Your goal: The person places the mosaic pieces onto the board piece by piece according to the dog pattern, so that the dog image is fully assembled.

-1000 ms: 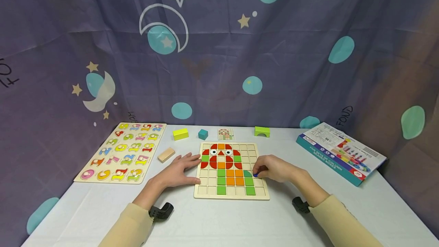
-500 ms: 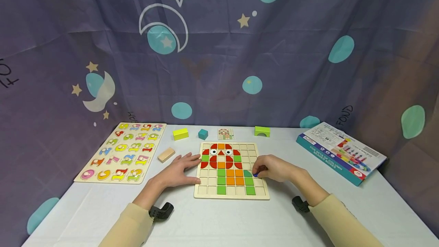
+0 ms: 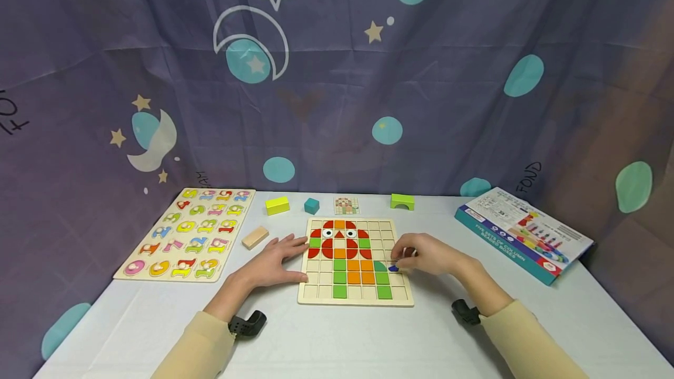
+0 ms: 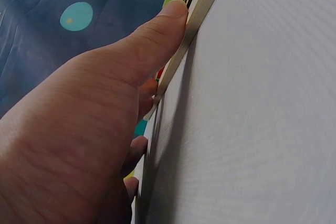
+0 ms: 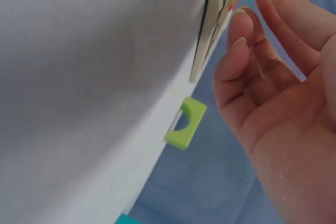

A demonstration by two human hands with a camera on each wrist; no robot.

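A wooden grid board point(image 3: 318, 302) lies in the middle of the table, its cells partly filled with red, orange and green pieces that form an owl-like figure. My left hand point(image 3: 274, 263) rests at its left edge with fingers spread; in the left wrist view the thumb point(image 4: 157, 30) presses the board's rim. A small blue piece point(image 3: 393, 268) lies in the right part of the grid, beside a teal quarter-round piece point(image 3: 380, 266). Just over it is my right hand point(image 3: 429, 254). The right wrist view shows its loosely bent fingers point(image 5: 233, 61) apart from the blue piece, holding nothing.
Behind the board stand a yellow block point(image 3: 277, 206), a teal cube point(image 3: 312, 206), a pattern card point(image 3: 347, 206) and a green arch block point(image 3: 402, 202). A plain wooden block point(image 3: 255, 237) and a number puzzle point(image 3: 184, 235) lie left. A flat box point(image 3: 523, 233) lies right.
My right hand has drawn slightly right and its fingers have come off the blue piece, which now shows more fully on the board. The left hand has stayed put.
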